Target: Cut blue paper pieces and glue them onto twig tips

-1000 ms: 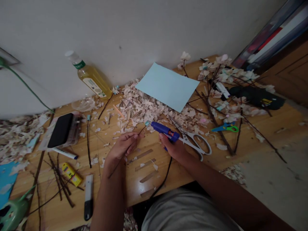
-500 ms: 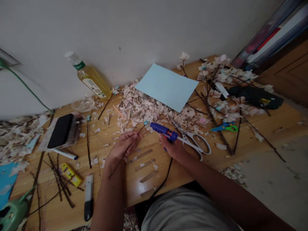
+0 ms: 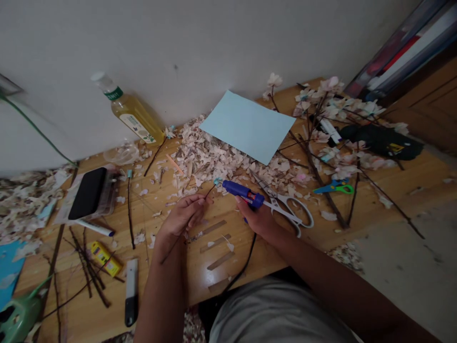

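A thin dark twig (image 3: 173,246) is pinched in my left hand (image 3: 187,213), its lower end reaching back along my forearm. The twig's upper end carries a small light-blue tip (image 3: 217,181). My right hand (image 3: 257,216) grips a blue glue gun (image 3: 238,190) with a white glue stick out of its back. The gun's nozzle points left and is right at the blue tip; whether they touch I cannot tell. Just beyond lies a heap of pale pink petals (image 3: 203,159). Large scissors (image 3: 291,209) with white handles rest beside my right hand.
A light-blue sheet (image 3: 250,126) covers part of the petals. At the back left stands a bottle of yellow liquid (image 3: 137,119), near a black phone (image 3: 87,193). Loose twigs (image 3: 87,264), a yellow box (image 3: 106,258) and a utility knife (image 3: 131,290) lie left; flowering branches (image 3: 314,166) lie right.
My hands, the twig and the glue gun hold nearly the same position. The view has shifted slightly; nothing else has visibly moved.
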A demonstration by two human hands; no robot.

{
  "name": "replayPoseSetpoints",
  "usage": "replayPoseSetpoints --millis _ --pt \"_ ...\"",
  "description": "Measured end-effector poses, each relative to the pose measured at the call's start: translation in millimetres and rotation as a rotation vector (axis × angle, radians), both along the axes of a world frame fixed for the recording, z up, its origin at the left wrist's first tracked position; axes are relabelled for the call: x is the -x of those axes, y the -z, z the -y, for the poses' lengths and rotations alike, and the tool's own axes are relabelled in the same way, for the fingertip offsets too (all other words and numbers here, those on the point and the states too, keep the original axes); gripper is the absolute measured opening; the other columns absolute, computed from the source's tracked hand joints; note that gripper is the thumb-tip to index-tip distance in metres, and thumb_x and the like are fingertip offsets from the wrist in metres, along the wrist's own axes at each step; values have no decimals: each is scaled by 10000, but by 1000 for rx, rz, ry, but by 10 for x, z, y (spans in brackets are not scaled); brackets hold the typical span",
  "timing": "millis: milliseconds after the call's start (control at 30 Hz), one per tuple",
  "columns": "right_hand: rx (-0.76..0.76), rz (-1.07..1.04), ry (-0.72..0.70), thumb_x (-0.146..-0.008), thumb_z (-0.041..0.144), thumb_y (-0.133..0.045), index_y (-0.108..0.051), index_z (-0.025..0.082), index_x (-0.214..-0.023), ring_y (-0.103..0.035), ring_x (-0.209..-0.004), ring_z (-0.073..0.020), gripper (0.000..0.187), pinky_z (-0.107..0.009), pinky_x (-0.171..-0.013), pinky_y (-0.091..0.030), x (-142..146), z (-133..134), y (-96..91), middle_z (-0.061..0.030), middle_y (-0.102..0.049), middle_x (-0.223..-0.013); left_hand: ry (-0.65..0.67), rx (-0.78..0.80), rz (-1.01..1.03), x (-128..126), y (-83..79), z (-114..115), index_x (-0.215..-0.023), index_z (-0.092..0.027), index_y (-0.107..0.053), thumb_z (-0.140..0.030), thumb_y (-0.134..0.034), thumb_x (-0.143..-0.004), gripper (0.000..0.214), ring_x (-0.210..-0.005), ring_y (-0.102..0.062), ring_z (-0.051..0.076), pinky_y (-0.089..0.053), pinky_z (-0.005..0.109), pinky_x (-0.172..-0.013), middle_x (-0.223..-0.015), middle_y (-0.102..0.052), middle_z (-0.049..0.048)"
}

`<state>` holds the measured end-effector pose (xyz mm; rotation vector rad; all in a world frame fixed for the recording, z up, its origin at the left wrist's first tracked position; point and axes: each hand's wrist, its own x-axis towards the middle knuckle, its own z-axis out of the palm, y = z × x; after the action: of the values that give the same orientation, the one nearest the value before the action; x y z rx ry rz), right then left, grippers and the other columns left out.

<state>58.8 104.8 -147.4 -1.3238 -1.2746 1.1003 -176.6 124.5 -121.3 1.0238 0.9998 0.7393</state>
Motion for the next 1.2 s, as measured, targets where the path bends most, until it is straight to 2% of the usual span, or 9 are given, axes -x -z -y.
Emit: replayPoseSetpoints --millis 267,467,700,1200 --pt "19 24 -2 -901 623 -619 -494 247 -637 -508 -519 -157 475 -282 -488 -419 -5 13 37 23 -515 -558 11 -26 -52 11 28 -6 -1041 -118 -704 -546 -671 -942 440 -337 -302 63 -267 188 -381 -424 -438 -78" --pt "7 1 -15 -925 603 -617 -538 248 -678 -486 -486 -149 440 -283 -471 -399 -10 -1 103 34 -504 -550 23 -15 -58 -24 -3 -12 -1021 -118 -711 -555 -676 -934 447 -336 -303 64 -263 189 -375 -419 -433 -78" --pt "31 8 10 -929 604 -640 -584 241 -695 -497 -483 -148 436 -282 -458 -398 -11 16 214 27 -532 -551 19 -10 -66 8 41 -6 -1059 -117 -719 -538 -668 -945 439 -344 -308 67 -267 193 -382 -432 -440 -79" --pt "40 -6 -25 -914 584 -653 -541 245 -638 -488 -480 -147 451 -278 -452 -397 -4 12 118 27 -507 -519 27 -16 -54 2 36 -11 -1057 -125 -716 -537 -664 -951 428 -338 -302 65 -275 194 -378 -428 -433 -79"
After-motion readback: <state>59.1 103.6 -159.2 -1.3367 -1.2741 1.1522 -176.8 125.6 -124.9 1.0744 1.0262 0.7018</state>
